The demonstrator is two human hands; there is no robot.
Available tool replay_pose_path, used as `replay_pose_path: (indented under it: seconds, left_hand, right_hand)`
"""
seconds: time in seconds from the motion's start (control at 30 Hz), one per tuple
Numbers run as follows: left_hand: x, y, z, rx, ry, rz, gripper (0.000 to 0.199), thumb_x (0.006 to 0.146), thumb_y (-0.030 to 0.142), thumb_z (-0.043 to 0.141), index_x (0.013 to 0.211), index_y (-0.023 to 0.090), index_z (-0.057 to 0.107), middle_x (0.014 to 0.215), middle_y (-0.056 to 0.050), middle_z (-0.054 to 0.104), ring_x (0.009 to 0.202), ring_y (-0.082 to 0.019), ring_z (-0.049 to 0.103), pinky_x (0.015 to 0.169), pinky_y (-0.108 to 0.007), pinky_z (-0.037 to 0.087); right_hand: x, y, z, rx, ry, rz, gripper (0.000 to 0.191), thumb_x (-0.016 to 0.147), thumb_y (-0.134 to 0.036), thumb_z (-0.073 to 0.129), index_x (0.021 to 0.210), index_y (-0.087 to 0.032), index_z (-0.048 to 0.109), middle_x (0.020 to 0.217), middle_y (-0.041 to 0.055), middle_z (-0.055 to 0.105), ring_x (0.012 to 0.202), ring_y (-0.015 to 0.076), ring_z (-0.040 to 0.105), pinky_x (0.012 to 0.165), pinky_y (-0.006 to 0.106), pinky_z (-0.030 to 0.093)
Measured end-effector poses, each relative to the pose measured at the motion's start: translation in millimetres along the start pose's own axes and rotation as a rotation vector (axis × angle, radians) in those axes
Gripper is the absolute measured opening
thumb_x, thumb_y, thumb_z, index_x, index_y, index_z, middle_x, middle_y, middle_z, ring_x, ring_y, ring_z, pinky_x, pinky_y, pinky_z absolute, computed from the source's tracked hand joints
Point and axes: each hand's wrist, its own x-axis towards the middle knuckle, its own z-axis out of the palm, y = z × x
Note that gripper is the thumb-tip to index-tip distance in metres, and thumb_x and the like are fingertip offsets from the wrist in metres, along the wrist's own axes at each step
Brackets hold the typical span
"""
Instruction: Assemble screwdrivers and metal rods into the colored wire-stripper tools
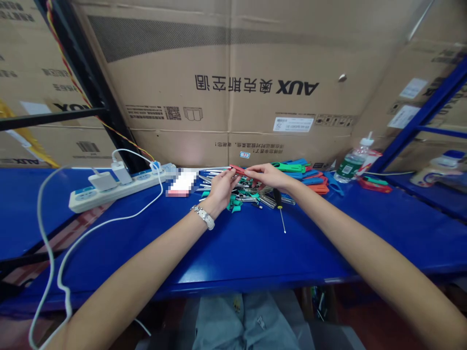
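Note:
A small red piece (238, 169) is held between both hands above a pile of parts. My left hand (222, 187) has its fingers closed on the piece's left part. From the right, my right hand (268, 176) pinches its other end. Below them lie metal rods and small green parts (235, 201) in a loose heap. A screwdriver (280, 209) with a dark handle lies just under my right hand, its tip toward me. Green, blue and orange-red handle-like pieces (317, 182) are stacked to the right of the hands.
A white power strip (120, 187) with plugs and looping white cables occupies the left. A blurred white and red item (182, 183) lies beside it. At the right stand a clear bottle (352, 163) and a blue-capped container (440, 170). Large cardboard (233, 58) forms the back.

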Motion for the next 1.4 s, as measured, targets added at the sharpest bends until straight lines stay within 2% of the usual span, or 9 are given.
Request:
replay_pose_path:
  seconds: [0.17,0.27,0.37,0.53,0.73,0.93,1.07,1.3,1.4]
  left_hand:
    - [3.1,-0.1,0.2,0.01,0.023,-0.008,0.023,0.092,0.001,0.06,0.073,0.014,0.065,0.081,-0.005,0.072,0.103,-0.017,0.072,0.106,-0.035,0.054]
    - [3.3,-1.0,0.4,0.014,0.021,-0.012,0.023,0.091,0.001,0.06,0.073,0.015,0.064,0.081,-0.005,0.072,0.102,-0.018,0.071,0.104,-0.037,0.056]
    - [0.9,-2.6,1.4,0.019,0.018,-0.014,0.02,0.089,0.001,0.062,0.075,0.015,0.065,0.081,-0.004,0.072,0.099,-0.017,0.071,0.103,-0.037,0.056]
    - [-3.1,-5.8,4.0,0.021,0.0,-0.023,0.02,0.09,0.002,0.062,0.073,0.013,0.065,0.081,-0.004,0.071,0.086,-0.012,0.069,0.103,-0.033,0.054]
    - [-1.3,-5.7,-0.9,0.027,0.015,-0.029,0.022,0.091,0.006,0.065,0.073,0.016,0.06,0.078,-0.002,0.07,0.08,-0.012,0.069,0.096,-0.032,0.056]
    - [1.7,-11.7,-2.0,0.037,0.016,-0.018,0.017,0.091,0.008,0.065,0.078,0.017,0.058,0.079,-0.001,0.071,0.073,-0.012,0.068,0.087,-0.032,0.056]
    - [8.1,-19.1,0.0,0.029,0.039,0.015,0.018,0.088,0.005,0.066,0.077,0.016,0.056,0.071,0.001,0.067,0.064,-0.01,0.065,0.082,-0.029,0.055]
    - [15.6,-22.8,1.3,0.005,0.014,0.035,0.016,0.086,0.004,0.068,0.078,0.015,0.061,0.073,0.0,0.067,0.067,-0.01,0.065,0.081,-0.027,0.053]
    - [14.2,-22.4,3.2,-0.001,0.0,0.033,0.014,0.088,0.004,0.066,0.079,0.014,0.065,0.076,-0.001,0.069,0.067,-0.01,0.064,0.081,-0.026,0.053]
  right_hand:
    - [2.0,-0.6,1.9,-0.056,0.0,-0.045,0.03,0.094,-0.042,0.066,0.114,-0.021,0.075,0.101,0.0086,0.072,0.071,0.0148,0.063,0.052,0.024,0.054]
    - [3.7,0.9,-2.2,-0.13,0.009,-0.106,0.031,0.095,-0.045,0.063,0.105,-0.019,0.077,0.082,0.0059,0.07,0.062,0.0153,0.057,0.05,0.027,0.05]
    - [4.8,3.7,-10.4,-0.194,0.111,-0.124,0.043,0.101,-0.047,0.049,0.089,-0.016,0.076,0.066,0.0039,0.064,0.058,0.0155,0.054,0.054,0.028,0.046]
    - [9.0,4.7,-15.9,-0.404,0.151,-0.215,0.027,0.097,-0.03,0.052,0.093,-0.016,0.075,0.083,0.0054,0.073,0.073,0.018,0.061,0.068,0.028,0.044]
    - [19.9,-1.3,-8.3,-0.621,0.192,-0.202,0.033,0.099,-0.027,0.047,0.081,-0.015,0.072,0.073,0.0058,0.068,0.067,0.0176,0.056,0.067,0.029,0.037]
    - [22.6,-5.5,-13.4,-0.746,0.237,-0.145,0.035,0.102,-0.028,0.046,0.077,-0.019,0.069,0.075,0.0083,0.07,0.074,0.0213,0.061,0.073,0.031,0.04]
    - [24.0,-2.3,-10.6,-0.666,0.201,-0.169,0.032,0.102,-0.033,0.05,0.081,-0.019,0.071,0.077,0.0082,0.073,0.073,0.0211,0.063,0.075,0.032,0.043]
    - [27.6,7.2,-5.2,-0.234,0.027,-0.164,0.035,0.087,-0.049,0.07,0.088,-0.015,0.076,0.087,0.0082,0.076,0.076,0.0175,0.063,0.068,0.029,0.046]
    - [28.6,5.3,-7.0,-0.123,0.013,-0.125,0.033,0.082,-0.047,0.076,0.087,-0.015,0.076,0.084,0.0064,0.075,0.074,0.015,0.061,0.068,0.027,0.046]
